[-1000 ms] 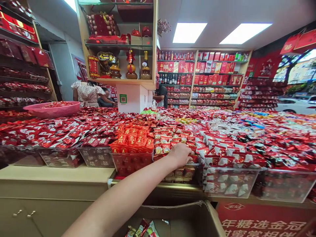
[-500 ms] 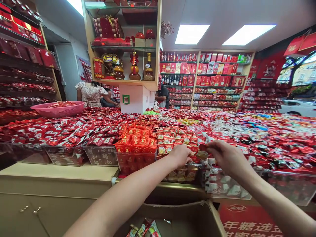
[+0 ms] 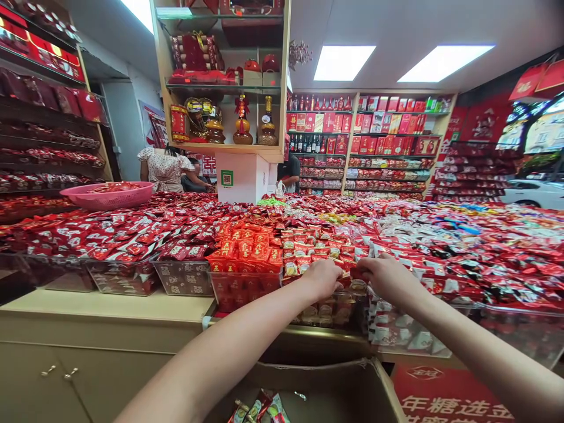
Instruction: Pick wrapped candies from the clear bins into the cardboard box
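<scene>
My left hand [image 3: 322,278] reaches over the front edge of a clear bin of red and gold candy packets [image 3: 304,247]. Its fingers are bent down among the packets, and their tips are partly hidden. Just right of it, my right hand [image 3: 386,276] is closed in a pinch at the same bin's right side, with a red wrapped packet [image 3: 358,275] at its fingertips. Below my forearms stands an open cardboard box [image 3: 335,390] with several wrapped packets [image 3: 263,406] inside.
Bins of orange-red packets [image 3: 244,252] and other red sweets line the counter [image 3: 110,305]. A pink basket [image 3: 108,198] sits at the left. A person in a patterned top [image 3: 162,170] is behind the counter, beside a display cabinet [image 3: 222,147].
My right hand has moved left and slightly down, bringing the packet at its fingertips to the other packets, closer to my left hand. My left hand has hardly moved.
</scene>
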Action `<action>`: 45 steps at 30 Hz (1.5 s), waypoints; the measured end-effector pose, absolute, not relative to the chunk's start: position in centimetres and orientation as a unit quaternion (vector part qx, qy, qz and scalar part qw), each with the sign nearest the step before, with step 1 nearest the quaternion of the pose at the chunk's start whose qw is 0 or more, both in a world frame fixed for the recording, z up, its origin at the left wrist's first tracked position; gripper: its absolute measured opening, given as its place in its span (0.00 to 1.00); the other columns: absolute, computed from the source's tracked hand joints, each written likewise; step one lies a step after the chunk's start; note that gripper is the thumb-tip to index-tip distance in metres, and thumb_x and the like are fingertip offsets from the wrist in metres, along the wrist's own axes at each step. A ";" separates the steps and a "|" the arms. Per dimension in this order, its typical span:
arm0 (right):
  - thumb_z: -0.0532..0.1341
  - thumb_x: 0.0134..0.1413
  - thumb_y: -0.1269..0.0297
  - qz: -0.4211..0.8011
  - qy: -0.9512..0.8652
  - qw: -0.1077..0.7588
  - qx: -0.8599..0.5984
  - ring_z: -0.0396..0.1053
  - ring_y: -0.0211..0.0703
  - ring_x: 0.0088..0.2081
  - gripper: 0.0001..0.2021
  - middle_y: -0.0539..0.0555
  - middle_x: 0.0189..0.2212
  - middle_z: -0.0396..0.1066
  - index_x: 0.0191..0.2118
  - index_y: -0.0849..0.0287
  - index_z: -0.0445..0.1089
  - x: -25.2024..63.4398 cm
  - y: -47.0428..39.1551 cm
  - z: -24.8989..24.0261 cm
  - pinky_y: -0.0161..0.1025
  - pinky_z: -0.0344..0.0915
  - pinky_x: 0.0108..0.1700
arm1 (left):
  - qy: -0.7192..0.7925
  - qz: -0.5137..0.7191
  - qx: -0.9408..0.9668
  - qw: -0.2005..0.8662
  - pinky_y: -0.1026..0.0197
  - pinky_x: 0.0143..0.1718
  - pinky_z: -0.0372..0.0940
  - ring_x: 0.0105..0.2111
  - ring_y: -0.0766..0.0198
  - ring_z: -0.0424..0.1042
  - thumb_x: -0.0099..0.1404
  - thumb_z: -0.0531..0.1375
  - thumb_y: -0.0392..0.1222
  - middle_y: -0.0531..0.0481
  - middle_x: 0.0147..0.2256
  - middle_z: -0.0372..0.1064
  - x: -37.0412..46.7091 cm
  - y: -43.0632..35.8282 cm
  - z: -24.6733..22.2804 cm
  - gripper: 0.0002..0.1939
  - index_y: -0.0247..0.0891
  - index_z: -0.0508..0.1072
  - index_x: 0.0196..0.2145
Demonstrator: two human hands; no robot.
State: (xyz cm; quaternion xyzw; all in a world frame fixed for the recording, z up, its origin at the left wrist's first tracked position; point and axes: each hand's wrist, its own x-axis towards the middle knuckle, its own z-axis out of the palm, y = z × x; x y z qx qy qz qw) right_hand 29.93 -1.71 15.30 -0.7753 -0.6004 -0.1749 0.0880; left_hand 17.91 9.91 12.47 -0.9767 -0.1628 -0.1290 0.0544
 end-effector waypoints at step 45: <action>0.50 0.48 0.69 -0.233 -0.617 0.019 -0.751 0.65 0.50 0.38 0.10 0.58 0.28 0.73 0.30 0.59 0.68 29.9 -1.1 15.6 0.43 0.51 0.36 | -0.149 0.026 -0.986 0.070 0.58 0.36 0.65 0.34 0.65 0.70 0.57 0.58 0.41 0.51 0.32 0.72 19.8 9.8 16.3 0.08 0.35 0.71 0.34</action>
